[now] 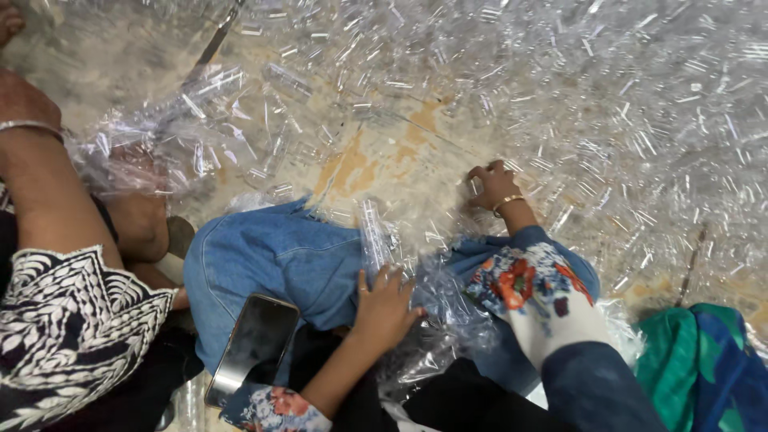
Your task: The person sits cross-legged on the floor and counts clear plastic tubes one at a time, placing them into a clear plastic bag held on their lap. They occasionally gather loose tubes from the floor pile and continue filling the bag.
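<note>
The right hand (492,186) reaches out over the floor (384,160) into the spread of small clear plastic tubes (624,104) that covers most of it. Its fingers are curled shut around a few of these tubes, with a thin bangle at the wrist. The left hand (386,308) lies nearer the body, just right of the blue denim knee (280,260), fingers spread flat and pressing on a crumpled clear plastic bag (436,320) holding more tubes (its palm is hidden, so whether anything is pinched under it cannot be told). A dark phone (254,346) rests below the knee. Left of the knee sits another person, whose bare arm (48,192) with a bangle reaches toward a second clear bag (160,128) on the floor. A green and blue cloth (704,368) lies far right of the knee.
</note>
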